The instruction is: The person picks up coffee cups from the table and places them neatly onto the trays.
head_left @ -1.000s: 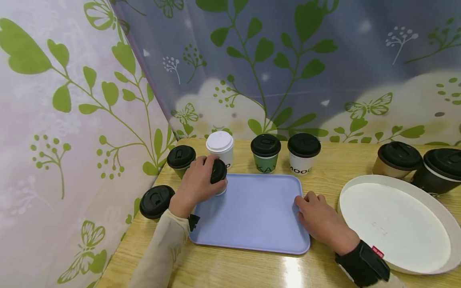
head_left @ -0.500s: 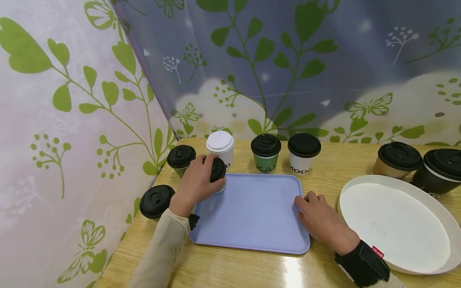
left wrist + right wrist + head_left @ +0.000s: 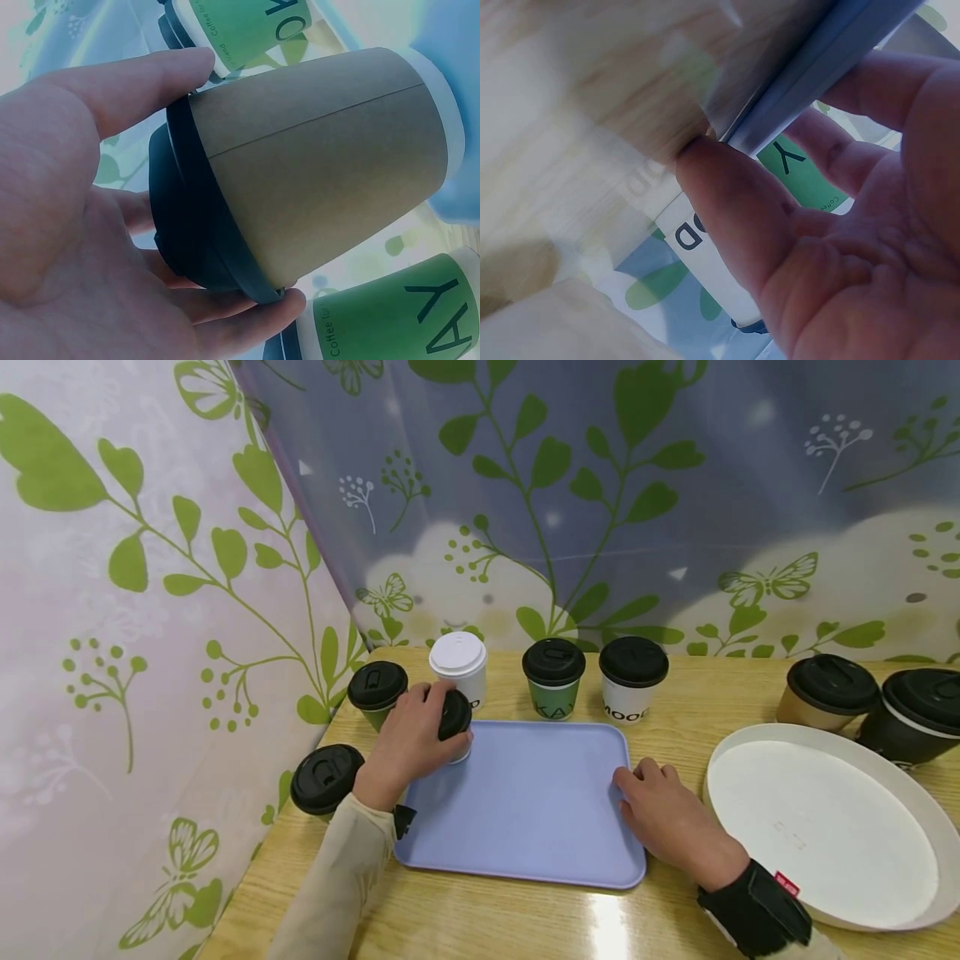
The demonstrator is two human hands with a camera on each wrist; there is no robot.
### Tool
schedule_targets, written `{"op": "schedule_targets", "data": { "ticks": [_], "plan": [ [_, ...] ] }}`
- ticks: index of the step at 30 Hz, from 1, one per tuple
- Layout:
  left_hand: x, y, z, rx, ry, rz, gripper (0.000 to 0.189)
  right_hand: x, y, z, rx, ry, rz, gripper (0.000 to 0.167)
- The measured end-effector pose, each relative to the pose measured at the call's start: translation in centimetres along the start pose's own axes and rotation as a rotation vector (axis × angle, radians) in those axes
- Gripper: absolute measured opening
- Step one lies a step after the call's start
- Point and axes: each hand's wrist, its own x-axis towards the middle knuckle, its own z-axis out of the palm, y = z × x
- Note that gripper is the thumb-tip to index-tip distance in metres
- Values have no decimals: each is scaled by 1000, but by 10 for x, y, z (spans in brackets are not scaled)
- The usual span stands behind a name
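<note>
In the head view my left hand (image 3: 411, 735) grips a paper coffee cup by its black lid (image 3: 455, 716), at the far left corner of a lavender-blue tray (image 3: 525, 810). The left wrist view shows its brown cup body (image 3: 322, 157), with thumb and fingers spread round the lid's rim. The cup's base is close to the tray surface; whether it touches I cannot tell. At the tray's right side, my right hand (image 3: 671, 814) holds the rim. Up close in the right wrist view, the tray edge (image 3: 802, 82) lies between its fingers.
Behind the tray stand a white-lidded cup (image 3: 459, 664), a green cup (image 3: 553, 681) and a white cup (image 3: 632, 681). Two black-lidded cups, one green (image 3: 377, 689), the other (image 3: 327, 779) nearer, flank my left arm. A round white tray (image 3: 825, 827) lies right, before a tan cup (image 3: 825, 693) and a black cup (image 3: 915, 718).
The cup under my left hand has shifted very slightly left and away from me since the first frame. The right hand and the tray stay where they were.
</note>
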Motion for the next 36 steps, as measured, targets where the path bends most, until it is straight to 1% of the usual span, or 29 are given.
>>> {"op": "schedule_targets", "data": {
  "ticks": [10, 16, 24, 29, 36],
  "plan": [
    [-1, 2, 0, -14, -20, -2, 75, 0, 0, 0, 3, 4, 3, 29],
    [0, 0, 1, -17, -19, -20, 74, 0, 0, 0, -1, 0, 0, 29],
    [0, 1, 2, -27, -24, -19, 74, 0, -1, -1, 1, -8, 8, 29],
    [1, -1, 2, -24, -25, -25, 74, -1, -1, -1, -3, 3, 0, 29],
    [2, -3, 3, -1, -24, -35, 74, 0, -1, -1, 3, -10, 6, 30]
  ]
}}
